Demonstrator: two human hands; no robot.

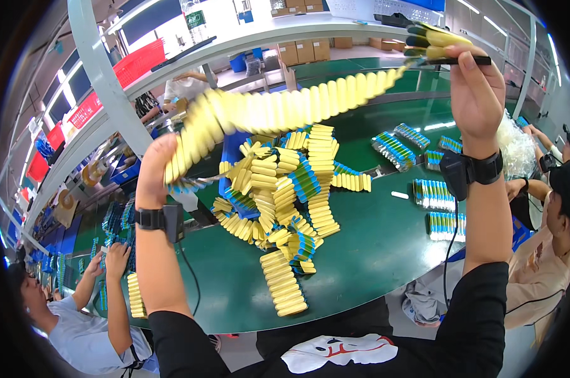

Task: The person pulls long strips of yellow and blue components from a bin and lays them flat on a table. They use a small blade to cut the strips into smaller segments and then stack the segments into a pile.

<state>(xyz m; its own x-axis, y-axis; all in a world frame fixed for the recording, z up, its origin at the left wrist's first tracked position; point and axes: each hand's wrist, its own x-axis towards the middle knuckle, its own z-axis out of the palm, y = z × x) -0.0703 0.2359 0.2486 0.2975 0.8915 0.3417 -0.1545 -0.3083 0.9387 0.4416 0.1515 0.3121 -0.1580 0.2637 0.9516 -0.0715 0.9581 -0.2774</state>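
Observation:
My left hand (pixel 155 167), raised at the left, is closed on one end of a long strip of joined yellow rounded pieces (pixel 310 104). The strip stretches across to the upper right, its left part smeared by motion. My right hand (pixel 480 94) pinches a dark flat bar (pixel 445 61) and a folded bunch of the same yellow pieces (pixel 439 39), whose undersides look dark and bluish. Beneath the stretched strip, a tangled heap of yellow strips (pixel 266 183) with blue-green undersides lies on the green table (pixel 354 277).
Bundles of blue-and-green pieces (pixel 433 194) lie at the right, near a small white stick (pixel 399 195). A grey post (pixel 102 69) and shelf stand ahead. Co-workers sit at left (pixel 77 334) and right (pixel 540 264). A cable (pixel 452 252) hangs from my right wristband.

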